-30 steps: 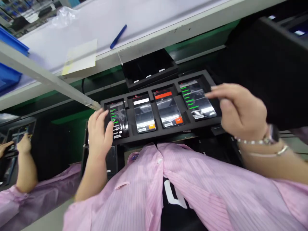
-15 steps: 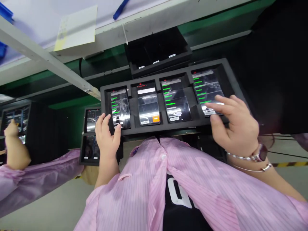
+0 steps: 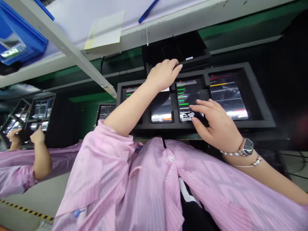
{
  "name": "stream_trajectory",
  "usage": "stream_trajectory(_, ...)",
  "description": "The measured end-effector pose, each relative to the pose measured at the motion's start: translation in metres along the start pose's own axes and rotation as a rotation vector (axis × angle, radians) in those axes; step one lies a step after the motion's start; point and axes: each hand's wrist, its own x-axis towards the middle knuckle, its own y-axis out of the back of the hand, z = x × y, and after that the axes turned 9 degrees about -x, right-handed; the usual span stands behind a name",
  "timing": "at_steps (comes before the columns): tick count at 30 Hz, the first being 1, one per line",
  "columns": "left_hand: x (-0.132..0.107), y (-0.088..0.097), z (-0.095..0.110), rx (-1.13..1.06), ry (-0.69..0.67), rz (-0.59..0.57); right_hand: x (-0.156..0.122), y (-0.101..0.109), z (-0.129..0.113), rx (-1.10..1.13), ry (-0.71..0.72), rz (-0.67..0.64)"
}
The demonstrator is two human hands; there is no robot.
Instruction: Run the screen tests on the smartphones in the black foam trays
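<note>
1. grip of the left hand [image 3: 163, 75]: fingers pressed together, curled at the front edge of a black tray [image 3: 176, 48]. from the head view i cannot tell whether they pinch that edge.
2. grip of the right hand [image 3: 216, 122]: fingers spread, with the fingertips [image 3: 198, 102] resting on the lower part of the third smartphone [image 3: 187, 96], whose screen shows green bars.
3. that phone lies in a black foam tray [image 3: 261, 106] with three others. the first smartphone [image 3: 131, 92] is mostly hidden under the left forearm [image 3: 125, 110], the second smartphone [image 3: 161, 109] is just beside it, and the fourth smartphone [image 3: 227, 96] shows red and yellow lines.
4. above, on a white shelf [image 3: 72, 29], lie a blue pen [image 3: 148, 11] and a pale note [image 3: 104, 30], with a blue bin [image 3: 20, 38] at the left.
5. off to the left, a co-worker's hand [image 3: 38, 136] in a pink sleeve [image 3: 16, 170] works at another station.
</note>
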Motion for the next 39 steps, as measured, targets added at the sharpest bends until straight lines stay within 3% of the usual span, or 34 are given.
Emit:
stream_trajectory(2,0.023,-0.02,-0.008,0.043,0.051,0.011,-0.003,-0.001,0.0,0.012,0.01,0.045)
stream_trajectory(5,0.027,-0.035,-0.021,0.075,0.076,-0.004,-0.006,-0.001,-0.004,0.02,0.007,0.103)
stream_trajectory(8,0.019,-0.029,-0.02,0.088,0.055,-0.026,-0.007,0.0,-0.007,-0.005,-0.021,0.097)
stream_trajectory(11,0.003,-0.005,-0.005,0.075,-0.012,0.012,-0.006,0.002,-0.008,-0.016,-0.034,0.077)
stream_trajectory(14,-0.038,0.032,0.006,0.02,-0.163,0.114,-0.006,0.003,-0.008,-0.011,-0.041,0.047)
stream_trajectory(16,-0.083,0.056,0.005,-0.007,-0.261,0.166,-0.006,0.002,-0.009,-0.026,-0.05,0.025)
stream_trajectory(18,-0.134,0.07,-0.004,-0.021,-0.258,0.246,-0.007,0.001,-0.01,-0.045,-0.036,0.031)
stream_trajectory(20,-0.183,0.071,-0.019,-0.04,-0.14,0.366,-0.007,0.001,-0.011,-0.06,-0.002,0.051)
stream_trajectory(22,-0.22,0.057,-0.036,-0.053,0.007,0.494,-0.007,0.001,-0.012,-0.067,0.018,0.052)
stream_trajectory(25,-0.251,0.025,-0.058,-0.071,0.187,0.543,-0.005,0.004,-0.013,-0.069,0.022,-0.006)
stream_trajectory(27,-0.259,0.009,-0.067,-0.08,0.229,0.483,-0.003,0.008,-0.015,-0.078,0.029,-0.054)
stream_trajectory(30,-0.263,0.0,-0.073,-0.1,0.236,0.393,-0.001,0.011,-0.017,-0.099,0.027,-0.092)
stream_trajectory(39,-0.259,0.015,-0.073,-0.021,0.307,0.252,-0.001,0.007,-0.02,-0.174,0.001,-0.114)
